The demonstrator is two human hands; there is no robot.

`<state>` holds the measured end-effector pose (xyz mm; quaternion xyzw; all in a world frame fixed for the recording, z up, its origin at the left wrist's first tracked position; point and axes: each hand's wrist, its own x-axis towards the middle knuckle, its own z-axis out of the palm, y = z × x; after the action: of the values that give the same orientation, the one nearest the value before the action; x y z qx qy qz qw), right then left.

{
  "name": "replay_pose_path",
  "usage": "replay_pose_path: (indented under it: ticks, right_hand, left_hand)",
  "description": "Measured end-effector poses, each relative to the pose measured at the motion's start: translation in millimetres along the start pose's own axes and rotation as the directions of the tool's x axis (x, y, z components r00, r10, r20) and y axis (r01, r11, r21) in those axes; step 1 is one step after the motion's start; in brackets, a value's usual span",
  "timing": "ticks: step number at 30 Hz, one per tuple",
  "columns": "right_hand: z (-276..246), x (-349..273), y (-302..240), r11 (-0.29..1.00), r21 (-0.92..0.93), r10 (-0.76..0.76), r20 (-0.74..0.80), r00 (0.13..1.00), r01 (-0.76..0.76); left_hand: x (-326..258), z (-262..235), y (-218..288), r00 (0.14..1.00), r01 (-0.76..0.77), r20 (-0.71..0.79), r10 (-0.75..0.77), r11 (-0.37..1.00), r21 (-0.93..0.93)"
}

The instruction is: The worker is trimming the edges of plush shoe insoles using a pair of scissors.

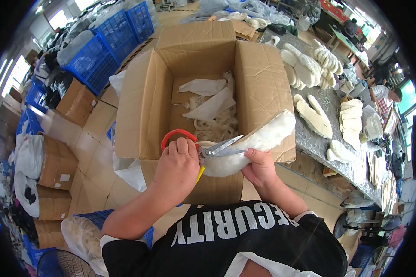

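My left hand (177,168) grips scissors (203,147) with a red and yellow handle. Their steel blades point right and lie against a white fleecy insole-shaped piece (259,143). My right hand (260,167) holds that fleecy piece from below, over the near rim of an open cardboard box (145,106). Inside the box lie white fleece trimmings (215,121) and loose scraps.
A grey worktable (319,138) at the right carries rows of white fleecy insoles (314,115). Blue plastic crates (101,51) and stacked cardboard cartons (55,166) stand at the left. Another person (386,97) sits at the far right.
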<state>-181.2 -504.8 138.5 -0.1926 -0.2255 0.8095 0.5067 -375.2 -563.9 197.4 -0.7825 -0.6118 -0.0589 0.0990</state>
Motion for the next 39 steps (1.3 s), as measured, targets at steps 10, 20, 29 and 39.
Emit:
replay_pose_path:
  ticks: [10, 20, 29, 39]
  right_hand:
    - [5, -1, -4, 0.991, 0.044, 0.129, -0.003, 0.992, -0.129]
    - [-2, -1, 0, 0.995, -0.012, 0.099, -0.02, 0.995, -0.099]
    - [5, -5, 4, 0.999, -0.047, 0.017, -0.059, 0.998, -0.02]
    - [6, -10, 9, 1.0, -0.015, -0.004, -0.061, 0.998, 0.003]
  left_hand:
    - [-2, 2, 0, 0.997, -0.027, 0.067, 0.025, 1.0, 0.016]
    - [-5, 8, -5, 0.993, -0.091, 0.069, 0.093, 0.995, -0.03]
    - [-7, 11, 1, 0.997, -0.013, 0.077, 0.022, 0.993, -0.117]
    - [-8, 10, 3, 0.996, -0.053, 0.057, 0.066, 0.977, -0.207]
